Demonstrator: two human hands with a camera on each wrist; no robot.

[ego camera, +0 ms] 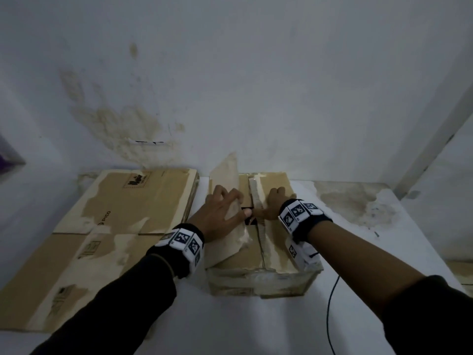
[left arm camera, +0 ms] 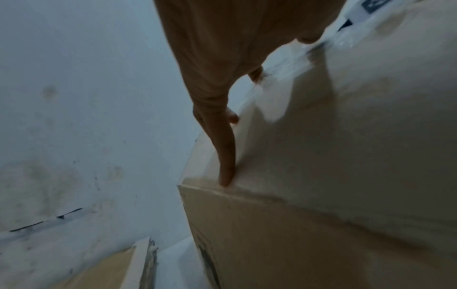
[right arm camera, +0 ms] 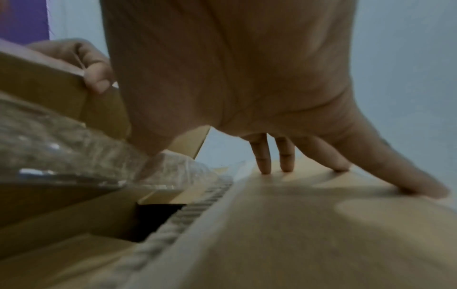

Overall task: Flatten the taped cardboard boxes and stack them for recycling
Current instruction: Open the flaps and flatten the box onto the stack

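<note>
Up close, the left hand (ego camera: 222,213) grips the raised left flap (ego camera: 225,175) of the cardboard box (ego camera: 258,275), fingers curled over its edge and thumb at the seam; from the left wrist most fingers are hidden behind the tilted flap. Just right of it, the right hand (ego camera: 271,206) lies spread with straight fingers (right arm camera: 263,156) pressing the right flap (ego camera: 275,183) flat, its thumb toward the seam. Between the hands a dark gap (right arm camera: 153,221) opens, its inside impossible to make out. Crinkled clear tape (right arm camera: 74,148) clings to the lifted flap. Left of the left hand, a flattened box (ego camera: 107,226) lies on the white bench (ego camera: 256,326), its near end cut off.
</note>
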